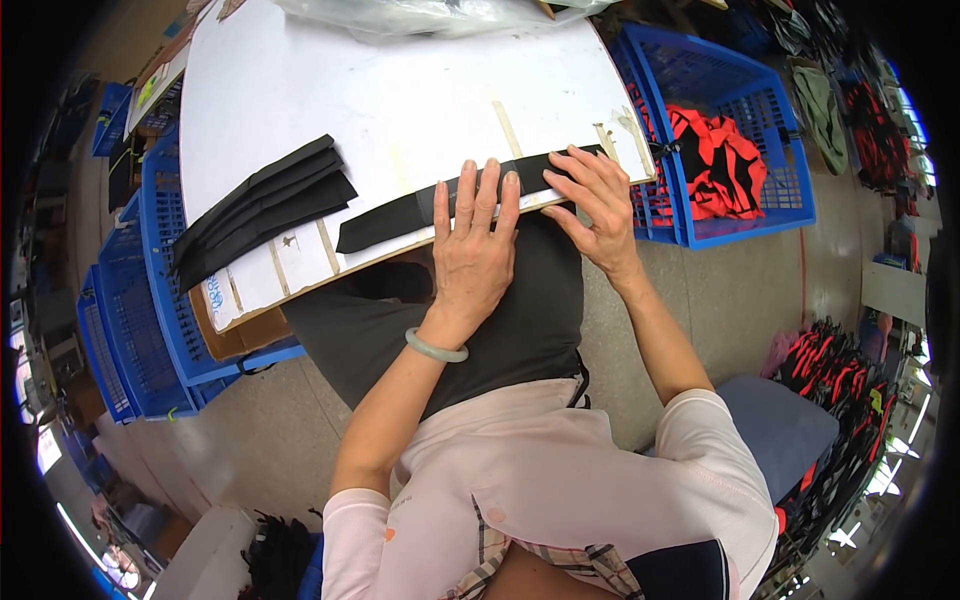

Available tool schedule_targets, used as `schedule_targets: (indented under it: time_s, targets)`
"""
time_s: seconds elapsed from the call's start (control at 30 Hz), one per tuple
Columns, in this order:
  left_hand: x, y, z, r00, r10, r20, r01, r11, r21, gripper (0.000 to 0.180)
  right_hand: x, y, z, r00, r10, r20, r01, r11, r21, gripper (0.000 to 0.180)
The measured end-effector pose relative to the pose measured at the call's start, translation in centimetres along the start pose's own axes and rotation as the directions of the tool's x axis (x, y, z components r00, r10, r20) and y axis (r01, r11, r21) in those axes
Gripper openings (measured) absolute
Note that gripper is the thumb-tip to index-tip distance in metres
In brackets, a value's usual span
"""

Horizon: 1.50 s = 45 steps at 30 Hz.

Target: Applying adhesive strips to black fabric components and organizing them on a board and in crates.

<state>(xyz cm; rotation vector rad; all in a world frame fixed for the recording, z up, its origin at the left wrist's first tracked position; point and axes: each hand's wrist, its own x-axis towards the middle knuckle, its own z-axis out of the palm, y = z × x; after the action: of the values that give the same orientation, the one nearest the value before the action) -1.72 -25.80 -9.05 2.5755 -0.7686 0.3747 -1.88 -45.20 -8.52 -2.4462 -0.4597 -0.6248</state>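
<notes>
- The black fabric strip [440, 207] lies flat along the near edge of the white counter [400, 90], running from lower left up toward the right corner.
- Your left hand [472, 250] rests palm down on the strip's middle, fingers spread and extended, gripping nothing; a pale green bangle [435, 347] sits at that wrist.
- Your right hand [595, 205] presses the strip's right end with open, slightly curled fingers; nothing is clasped in it.
- A stack of black strips [262, 205] lies on the counter to the left, well apart from the strip under your hands.
- Tan tape marks [507, 128] cross the counter just beyond your fingers.
- A blue crate [745, 225] on the right holds red and black fabric [720, 165].
- Stacked blue crates [140, 330] stand to the left.
- A clear plastic bag [430, 12] lies at the far edge.
</notes>
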Motion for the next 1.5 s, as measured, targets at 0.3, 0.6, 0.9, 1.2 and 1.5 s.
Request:
schedule_targets:
  time_s: [0.3, 0.6, 0.9, 1.2, 1.5]
  targets:
    - [-0.1, -0.2, 0.0, 0.999, 0.029, -0.024, -0.027, 0.997, 0.076, 0.061, 1.3, -1.0, -0.6, 0.999, 0.036, 0.018, -0.037, 0.997, 0.066, 0.030]
    - [-1.0, -0.9, 0.9, 0.999, 0.039, -0.029, -0.038, 0.999, 0.036, 0.043, 11.2, -7.0, 5.1, 0.930, -0.258, 0.264, 0.191, 0.949, 0.252, 0.017]
    - [-0.3, -0.4, -0.3, 0.999, 0.010, 0.032, -0.009, 1.000, -0.025, 0.052, 12.4, -7.7, 8.6, 0.768, -0.161, 0.620, -0.039, 0.954, 0.297, 0.020]
    - [-0.3, -0.5, -0.1, 1.000, 0.010, 0.024, -0.009, 0.998, -0.056, 0.051, 12.2, -8.1, 9.4, 0.828, -0.048, 0.558, -0.176, 0.923, 0.341, 0.020]
    - [-0.3, -0.4, 0.2, 1.000, 0.021, 0.014, -0.020, 0.999, -0.044, 0.050, 11.7, -8.4, 9.8, 0.913, -0.039, 0.405, -0.143, 0.902, 0.408, 0.016]
